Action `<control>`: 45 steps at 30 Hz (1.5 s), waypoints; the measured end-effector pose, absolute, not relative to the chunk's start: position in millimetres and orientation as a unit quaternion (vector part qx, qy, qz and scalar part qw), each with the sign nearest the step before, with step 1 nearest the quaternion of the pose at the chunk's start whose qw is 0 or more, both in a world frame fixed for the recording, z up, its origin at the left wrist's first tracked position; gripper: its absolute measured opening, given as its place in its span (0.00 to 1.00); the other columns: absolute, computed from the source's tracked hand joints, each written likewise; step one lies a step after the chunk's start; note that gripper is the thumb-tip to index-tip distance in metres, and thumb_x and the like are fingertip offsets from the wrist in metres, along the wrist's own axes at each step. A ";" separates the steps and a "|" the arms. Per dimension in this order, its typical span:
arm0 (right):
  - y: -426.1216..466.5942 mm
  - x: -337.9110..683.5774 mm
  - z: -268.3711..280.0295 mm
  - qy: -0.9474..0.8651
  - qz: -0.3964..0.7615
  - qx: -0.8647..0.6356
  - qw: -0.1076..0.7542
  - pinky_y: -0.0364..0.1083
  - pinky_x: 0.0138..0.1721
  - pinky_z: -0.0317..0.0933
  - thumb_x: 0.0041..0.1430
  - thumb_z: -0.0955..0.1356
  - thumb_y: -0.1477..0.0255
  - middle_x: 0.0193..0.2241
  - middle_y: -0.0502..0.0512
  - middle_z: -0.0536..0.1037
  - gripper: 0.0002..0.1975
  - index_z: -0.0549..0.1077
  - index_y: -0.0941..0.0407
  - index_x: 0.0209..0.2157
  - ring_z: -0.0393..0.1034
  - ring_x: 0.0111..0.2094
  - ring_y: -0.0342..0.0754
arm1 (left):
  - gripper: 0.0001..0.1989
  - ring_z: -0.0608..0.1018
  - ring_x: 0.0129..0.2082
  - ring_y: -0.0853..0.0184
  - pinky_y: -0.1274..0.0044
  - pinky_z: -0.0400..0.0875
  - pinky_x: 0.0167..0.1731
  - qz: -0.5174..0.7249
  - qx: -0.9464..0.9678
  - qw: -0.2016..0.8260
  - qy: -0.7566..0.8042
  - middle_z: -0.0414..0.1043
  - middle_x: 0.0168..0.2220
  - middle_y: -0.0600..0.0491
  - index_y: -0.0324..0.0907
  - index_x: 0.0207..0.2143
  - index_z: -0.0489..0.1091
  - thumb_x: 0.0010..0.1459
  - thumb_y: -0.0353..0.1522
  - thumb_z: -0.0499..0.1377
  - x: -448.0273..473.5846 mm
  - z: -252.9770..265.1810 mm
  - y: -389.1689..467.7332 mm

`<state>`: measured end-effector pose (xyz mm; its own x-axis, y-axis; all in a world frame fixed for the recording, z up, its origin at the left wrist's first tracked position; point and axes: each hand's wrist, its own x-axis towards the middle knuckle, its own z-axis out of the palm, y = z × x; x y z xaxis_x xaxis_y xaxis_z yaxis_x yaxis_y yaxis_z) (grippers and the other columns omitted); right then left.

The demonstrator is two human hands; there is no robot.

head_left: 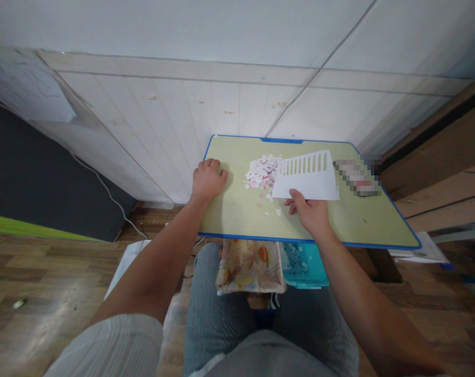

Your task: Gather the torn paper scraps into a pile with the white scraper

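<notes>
In the head view my right hand (306,209) pinches the near edge of a white sheet (306,186), thumb on top and fingers below. A row of long slots is cut through the sheet's far half. The sheet's left edge meets a heap of small white and pinkish paper pieces (263,172), and a few loose bits lie nearer me. My left hand (209,179) rests palm down at the left edge of the pale green, blue-rimmed table (237,214), fingers apart, holding nothing.
A blurred-out flat object (357,178) lies at the table's right. Below the front edge, by my lap, are a fruit-patterned cloth-like container (251,267) and a turquoise tub (306,267) with small pieces inside. A white panelled wall (217,104) stands behind, with a cable (319,68) running down it.
</notes>
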<state>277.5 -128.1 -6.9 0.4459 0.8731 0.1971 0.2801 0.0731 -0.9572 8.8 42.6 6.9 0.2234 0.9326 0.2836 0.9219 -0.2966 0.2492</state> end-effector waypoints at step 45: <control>-160.0 293.0 8.9 -0.442 0.172 -0.689 0.548 0.49 0.30 0.71 0.66 0.70 0.63 0.17 0.53 0.77 0.20 0.74 0.51 0.19 0.71 0.19 0.48 | 0.22 0.75 0.66 0.45 0.57 0.74 0.65 0.191 0.783 0.009 0.592 0.78 0.64 0.36 0.38 0.61 0.77 0.73 0.37 0.54 9.2 6.7 41.7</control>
<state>293.0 -160.0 8.9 0.5501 0.7979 0.2465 0.4202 -0.0094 -0.9074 9.2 41.7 6.7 0.2266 0.9303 0.2885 0.9236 -0.2993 0.2394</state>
